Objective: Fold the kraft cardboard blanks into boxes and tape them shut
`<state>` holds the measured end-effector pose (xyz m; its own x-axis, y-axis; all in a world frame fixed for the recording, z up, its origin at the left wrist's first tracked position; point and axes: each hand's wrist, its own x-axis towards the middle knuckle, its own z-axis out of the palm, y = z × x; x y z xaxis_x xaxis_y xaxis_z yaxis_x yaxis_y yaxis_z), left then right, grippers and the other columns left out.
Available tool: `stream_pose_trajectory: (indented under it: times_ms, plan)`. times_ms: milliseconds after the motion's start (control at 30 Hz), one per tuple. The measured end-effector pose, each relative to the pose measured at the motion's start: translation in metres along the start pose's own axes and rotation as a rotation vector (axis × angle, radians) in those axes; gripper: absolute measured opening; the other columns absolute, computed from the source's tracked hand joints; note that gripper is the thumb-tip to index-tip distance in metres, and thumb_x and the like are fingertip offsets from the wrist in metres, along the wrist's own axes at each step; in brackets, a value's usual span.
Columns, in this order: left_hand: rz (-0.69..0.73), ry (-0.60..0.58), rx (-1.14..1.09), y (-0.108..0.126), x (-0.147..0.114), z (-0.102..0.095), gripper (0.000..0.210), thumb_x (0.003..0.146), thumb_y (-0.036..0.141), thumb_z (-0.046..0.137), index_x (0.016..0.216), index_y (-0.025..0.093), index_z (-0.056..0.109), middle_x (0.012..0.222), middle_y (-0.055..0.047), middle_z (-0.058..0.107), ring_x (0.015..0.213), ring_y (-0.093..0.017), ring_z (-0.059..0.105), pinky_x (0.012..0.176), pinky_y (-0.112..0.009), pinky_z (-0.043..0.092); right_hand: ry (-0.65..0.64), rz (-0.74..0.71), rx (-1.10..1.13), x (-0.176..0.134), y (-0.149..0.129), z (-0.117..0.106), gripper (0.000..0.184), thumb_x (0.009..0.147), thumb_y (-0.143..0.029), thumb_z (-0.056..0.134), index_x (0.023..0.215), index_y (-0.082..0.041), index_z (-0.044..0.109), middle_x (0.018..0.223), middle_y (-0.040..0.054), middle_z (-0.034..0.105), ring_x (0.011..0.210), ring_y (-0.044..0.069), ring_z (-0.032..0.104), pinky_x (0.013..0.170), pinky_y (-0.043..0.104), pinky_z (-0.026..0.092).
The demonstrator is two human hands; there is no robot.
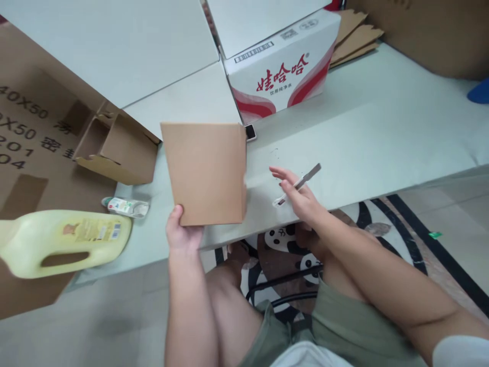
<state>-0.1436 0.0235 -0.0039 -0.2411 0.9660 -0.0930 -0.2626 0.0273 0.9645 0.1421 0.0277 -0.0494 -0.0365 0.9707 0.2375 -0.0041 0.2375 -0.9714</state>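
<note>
A plain brown cardboard box (206, 173) stands tilted towards me over the front of the table. My left hand (183, 229) is closed on its lower left corner, thumb on the near face and the other fingers hidden underneath. To the right of the box, my right hand (300, 199) is just above the table with its fingers partly stretched out. A slim cutter knife (311, 174) with a grey blade-like end lies across this hand, between thumb and fingers. Its pale other end sticks out below the thumb.
An open small carton (126, 148), a clear bottle (128, 207) and a large yellow jug (72, 244) are at the left. Behind stand white boxes and a red-and-white water carton (282, 71). Flattened cardboard (355, 38) lies at the back right of the table (382, 122).
</note>
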Motion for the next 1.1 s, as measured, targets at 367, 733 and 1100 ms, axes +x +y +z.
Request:
stream_pose_trajectory:
  times_ms: [367,733,1100]
  plan:
    - [-0.481,-0.129,-0.285,-0.035,-0.016,0.057,0.024,0.091,0.035,0.062,0.109,0.021,0.069,0.108,-0.003,0.076,0.097,-0.017,0.07,0.085,-0.03,0.056,-0.024,-0.157,0.033,-0.011,-0.025,-0.012,0.053,0.096,-0.054,0.056,0.146,-0.036,0.054,0.168,-0.0031,0.029,0.158,0.027,0.023,0.129,0.05,0.024]
    - [-0.484,-0.221,0.255,-0.073,-0.026,0.071,0.038,0.088,0.035,0.066,0.123,0.021,0.064,0.116,-0.012,0.074,0.098,-0.024,0.073,0.088,-0.041,0.058,0.012,-0.146,-0.108,-0.017,-0.035,-0.021,0.033,0.095,-0.041,0.056,0.122,-0.033,0.074,0.155,0.0017,0.053,0.146,0.032,0.045,0.123,0.057,0.035]
    - [1.065,-0.309,0.848,-0.052,-0.029,0.079,0.04,0.096,0.041,0.046,0.126,0.025,0.065,0.134,-0.01,0.064,0.138,-0.029,0.049,0.118,-0.054,0.037,-0.071,-0.048,0.071,-0.011,-0.037,-0.015,0.027,0.091,-0.046,0.064,0.108,-0.03,0.075,0.146,0.0036,0.061,0.138,0.028,0.056,0.108,0.049,0.053]
